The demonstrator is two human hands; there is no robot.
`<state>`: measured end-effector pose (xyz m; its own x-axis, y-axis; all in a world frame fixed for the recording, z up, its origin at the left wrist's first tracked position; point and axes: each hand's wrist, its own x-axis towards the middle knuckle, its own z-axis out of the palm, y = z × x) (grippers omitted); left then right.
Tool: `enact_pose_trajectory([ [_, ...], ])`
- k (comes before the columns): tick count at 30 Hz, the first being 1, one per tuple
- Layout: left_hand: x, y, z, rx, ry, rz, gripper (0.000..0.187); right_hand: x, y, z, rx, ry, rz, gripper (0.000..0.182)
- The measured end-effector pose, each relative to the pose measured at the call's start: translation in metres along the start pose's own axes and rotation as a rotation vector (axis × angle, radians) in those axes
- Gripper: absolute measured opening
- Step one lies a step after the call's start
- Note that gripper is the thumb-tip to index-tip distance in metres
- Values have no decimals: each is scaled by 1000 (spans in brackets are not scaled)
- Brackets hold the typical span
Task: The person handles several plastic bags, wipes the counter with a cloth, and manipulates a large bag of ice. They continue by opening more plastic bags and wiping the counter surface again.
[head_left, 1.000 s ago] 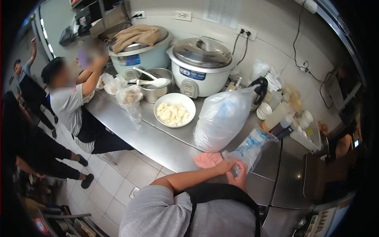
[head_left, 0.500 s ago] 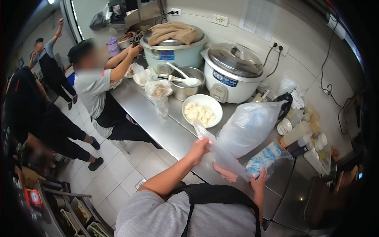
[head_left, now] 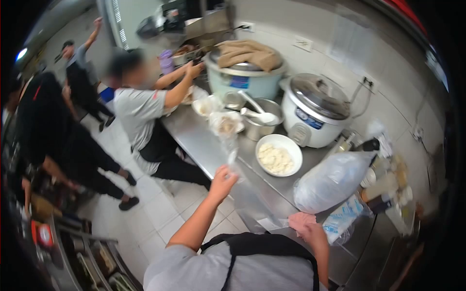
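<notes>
My left hand (head_left: pixel 224 184) pinches the top of a clear plastic bag (head_left: pixel 255 201), which hangs stretched over the counter's front edge. My right hand (head_left: pixel 315 235) has its fingers closed on a pink cloth (head_left: pixel 302 221) on the steel counter; its fingertips are partly hidden. The bag's lower end lies against the cloth. Just right of that hand is a clear pack with blue print (head_left: pixel 343 217). Behind it sits a large, full-looking translucent bag (head_left: pixel 335 180). A white bowl of pale, crumbly food (head_left: pixel 277 155) stands farther back on the counter.
Two large rice cookers (head_left: pixel 318 109) stand along the wall, one with a brown cloth (head_left: pixel 250 54) on its lid. A metal pot (head_left: pixel 264 127) holds white ladles. Bottles (head_left: pixel 381 186) crowd the right side. A co-worker (head_left: pixel 145 104) works at the left; other people stand behind.
My right hand has left the blue-printed pack and moved to the pink cloth. My left hand has drawn the clear bag leftward, away from the bowl. The camera view has shifted.
</notes>
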<state>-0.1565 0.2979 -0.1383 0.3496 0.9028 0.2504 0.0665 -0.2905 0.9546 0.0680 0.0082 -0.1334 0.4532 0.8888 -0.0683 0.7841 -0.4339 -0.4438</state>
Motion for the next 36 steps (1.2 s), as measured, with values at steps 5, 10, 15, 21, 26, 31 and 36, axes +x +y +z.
enact_pose_trajectory([
  [5, 1, 16, -31, -256, -126, -301, 17, 21, 16, 89, 37, 529, 0, 25],
  [10, 2, 2, -34, -457, -145, -278, 11, 23, 25, 107, 492, 529, 473, 17],
  [15, 9, -8, -11, -505, -304, -143, 6, 26, 29, 113, 97, 512, 337, 17],
  [21, -15, 34, 58, -230, -559, 37, 14, 24, 24, 85, 252, 306, 223, 37],
  [26, -43, 68, 119, 93, -774, 633, 10, 11, -43, -12, 718, 427, -64, 48],
  [31, -73, 100, 162, 93, -872, 844, 14, -8, -64, -47, 553, 610, -24, 36],
  [36, -70, 102, 170, 58, -949, 641, 14, -20, -30, -56, 1031, 473, 172, 16],
])
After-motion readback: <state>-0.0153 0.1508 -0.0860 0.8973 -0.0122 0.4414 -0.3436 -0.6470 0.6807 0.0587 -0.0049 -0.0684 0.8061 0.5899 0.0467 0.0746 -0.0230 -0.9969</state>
